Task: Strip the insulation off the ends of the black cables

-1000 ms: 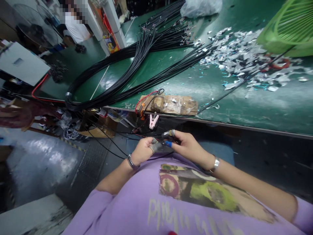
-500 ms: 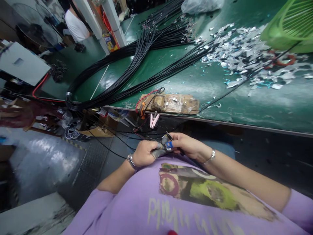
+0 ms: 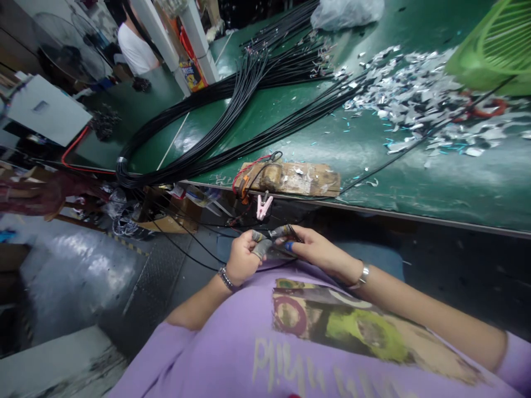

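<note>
In front of my purple shirt, both hands are close together, with grey finger coverings on several fingertips. My left hand (image 3: 244, 257) pinches a thin black cable (image 3: 211, 267), which comes in from the lower left of the bench. My right hand (image 3: 317, 250), with a blue wrap on one finger, is closed beside the left fingertips. A small dark thing shows between its fingers, too small and blurred to name. Just beyond the hands, a pink clip (image 3: 264, 207) hangs at the bench edge below a worn wooden block (image 3: 313, 179).
A large bundle of black cables (image 3: 166, 113) curves across the green bench (image 3: 415, 185). White and silvery scraps (image 3: 406, 99) lie at the right beside a green basket (image 3: 487, 52). A clear plastic bag (image 3: 346, 14) is at the back. Far left, a person in white (image 3: 136, 50) is near a fan.
My fingertips have separated slightly and shifted, the right index finger now stretching over toward the left fingers. The dark pointed thing at the right fingers shows less. The view has moved slightly.
</note>
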The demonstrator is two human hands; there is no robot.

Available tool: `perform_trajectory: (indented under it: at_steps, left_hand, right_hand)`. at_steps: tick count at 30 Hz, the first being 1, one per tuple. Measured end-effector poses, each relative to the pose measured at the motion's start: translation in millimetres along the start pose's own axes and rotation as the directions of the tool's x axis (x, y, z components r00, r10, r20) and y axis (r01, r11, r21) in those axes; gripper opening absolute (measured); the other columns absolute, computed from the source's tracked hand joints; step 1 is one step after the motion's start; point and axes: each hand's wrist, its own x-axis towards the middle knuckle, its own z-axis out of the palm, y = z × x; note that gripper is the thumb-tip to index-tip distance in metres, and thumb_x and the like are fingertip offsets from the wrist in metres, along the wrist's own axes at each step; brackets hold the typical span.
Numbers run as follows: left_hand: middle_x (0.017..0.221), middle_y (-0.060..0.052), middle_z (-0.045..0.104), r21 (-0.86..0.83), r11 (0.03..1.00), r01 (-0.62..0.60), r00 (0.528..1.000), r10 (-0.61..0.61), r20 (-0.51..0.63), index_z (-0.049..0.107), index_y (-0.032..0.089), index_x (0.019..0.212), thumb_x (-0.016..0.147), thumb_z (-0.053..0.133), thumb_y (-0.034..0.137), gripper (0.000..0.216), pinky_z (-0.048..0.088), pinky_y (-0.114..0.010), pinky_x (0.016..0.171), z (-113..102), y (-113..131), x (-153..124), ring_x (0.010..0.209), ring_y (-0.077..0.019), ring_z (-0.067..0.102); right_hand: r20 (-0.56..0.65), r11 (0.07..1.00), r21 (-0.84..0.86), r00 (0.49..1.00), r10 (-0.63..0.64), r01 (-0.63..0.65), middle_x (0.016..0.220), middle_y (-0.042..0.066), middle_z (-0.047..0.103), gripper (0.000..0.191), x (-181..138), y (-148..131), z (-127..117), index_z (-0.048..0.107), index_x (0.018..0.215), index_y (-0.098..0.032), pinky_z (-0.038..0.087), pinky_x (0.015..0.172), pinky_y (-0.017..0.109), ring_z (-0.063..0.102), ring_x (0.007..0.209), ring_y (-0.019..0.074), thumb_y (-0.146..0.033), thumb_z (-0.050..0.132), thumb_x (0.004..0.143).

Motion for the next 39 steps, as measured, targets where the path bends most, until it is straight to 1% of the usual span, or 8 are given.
perform_trajectory:
  at_steps: [6, 11, 16, 22, 25, 28, 33, 39]
  left_hand:
    - [0.047, 0.006, 0.051, 0.040, 0.995, -0.095, 0.995, 0.096, -0.012, 0.053, 0.017, 0.071, 0.070, 0.063, 0.033, 0.019, 0.037, -0.017, 0.042, 2.7, -2.4, -1.3, 0.041, -0.0060, 0.046]
    - [0.047, 0.006, 0.051, 0.044, 0.997, -0.062, 0.998, 0.062, -0.003, 0.052, 0.017, 0.068, 0.069, 0.065, 0.036, 0.023, 0.036, -0.017, 0.042, 3.6, -2.9, -1.7, 0.041, -0.0056, 0.046]
    - [0.045, 0.006, 0.052, -0.070, 0.995, 0.067, 0.995, -0.062, 0.074, 0.051, 0.016, 0.069, 0.064, 0.068, 0.048, 0.037, 0.032, -0.016, 0.037, 3.4, -3.4, -0.4, 0.035, -0.0048, 0.042]
    - [0.037, 0.008, 0.045, -0.371, 0.885, 0.280, 0.936, -0.164, 0.312, 0.046, 0.017, 0.065, 0.056, 0.071, 0.058, 0.049, 0.017, -0.017, 0.030, 2.3, -8.5, 4.4, 0.027, -0.0033, 0.031]
    - [0.033, 0.010, 0.037, -0.478, 0.775, 0.414, 0.881, -0.208, 0.425, 0.044, 0.018, 0.064, 0.052, 0.077, 0.050, 0.047, 0.011, -0.017, 0.031, 0.3, -10.5, 6.5, 0.026, -0.0029, 0.024]
    - [0.033, 0.011, 0.034, -0.537, 0.696, 0.477, 0.856, -0.230, 0.462, 0.044, 0.018, 0.065, 0.055, 0.077, 0.040, 0.041, 0.009, -0.017, 0.033, -1.8, -11.3, 7.5, 0.026, -0.0031, 0.023]
    - [0.032, 0.011, 0.030, -0.545, 0.661, 0.516, 0.831, -0.232, 0.505, 0.049, 0.018, 0.069, 0.056, 0.077, 0.031, 0.033, 0.011, -0.017, 0.032, -2.0, -10.3, 8.3, 0.026, -0.0037, 0.023]
    - [0.033, 0.011, 0.031, -0.534, 0.650, 0.540, 0.811, -0.233, 0.537, 0.052, 0.017, 0.071, 0.059, 0.075, 0.031, 0.030, 0.010, -0.017, 0.032, -2.2, -12.5, 8.6, 0.026, -0.0029, 0.023]
  right_hand:
    - [-0.021, 1.000, 0.015, 1.000, 0.003, -0.003, 0.062, -0.005, 0.048, 0.035, 2.2, -1.6, 9.5, 0.055, 0.074, -0.016, 0.033, 0.050, 0.022, 0.038, 0.054, 0.0074, -0.045, 0.070, 0.061]
    - [-0.064, 0.996, 0.089, 0.998, -0.001, 0.007, 0.058, -0.006, 0.047, 0.041, 4.5, 3.0, 12.0, 0.052, 0.069, -0.017, 0.029, 0.047, 0.021, 0.037, 0.052, 0.0070, -0.050, 0.073, 0.058]
    - [-0.010, 0.971, 0.223, 0.996, 0.085, -0.081, 0.049, -0.008, 0.042, 0.035, 4.8, -1.6, 10.2, 0.051, 0.066, -0.018, 0.019, 0.041, 0.020, 0.027, 0.043, 0.0042, -0.039, 0.075, 0.054]
    - [0.211, 0.879, 0.393, 0.957, 0.200, -0.270, 0.042, -0.008, 0.039, 0.022, 13.4, -6.3, 5.6, 0.045, 0.057, -0.019, 0.016, 0.039, 0.019, 0.026, 0.038, 0.0041, -0.026, 0.065, 0.053]
    - [0.116, 0.940, 0.281, 0.979, 0.168, -0.194, 0.042, -0.007, 0.043, 0.018, 17.2, -5.1, 4.8, 0.048, 0.057, -0.018, 0.019, 0.039, 0.019, 0.029, 0.039, 0.0045, -0.026, 0.063, 0.054]
    - [0.001, 0.987, 0.156, 0.999, 0.043, -0.042, 0.055, -0.004, 0.055, 0.015, 16.3, -2.4, 3.5, 0.056, 0.065, -0.016, 0.032, 0.045, 0.020, 0.042, 0.048, 0.0067, -0.024, 0.066, 0.056]
    - [0.002, 0.967, 0.242, 0.997, -0.079, 0.076, 0.098, 0.006, 0.066, 0.047, 9.1, 2.3, 1.2, 0.055, 0.099, -0.019, 0.045, 0.062, 0.025, 0.057, 0.068, 0.0116, -0.025, 0.072, 0.056]
    - [-0.026, 0.976, 0.205, 0.998, -0.065, 0.069, 0.081, 0.002, 0.066, 0.043, 6.5, -0.8, 4.0, 0.056, 0.089, -0.018, 0.046, 0.064, 0.027, 0.058, 0.067, 0.0123, -0.034, 0.078, 0.056]
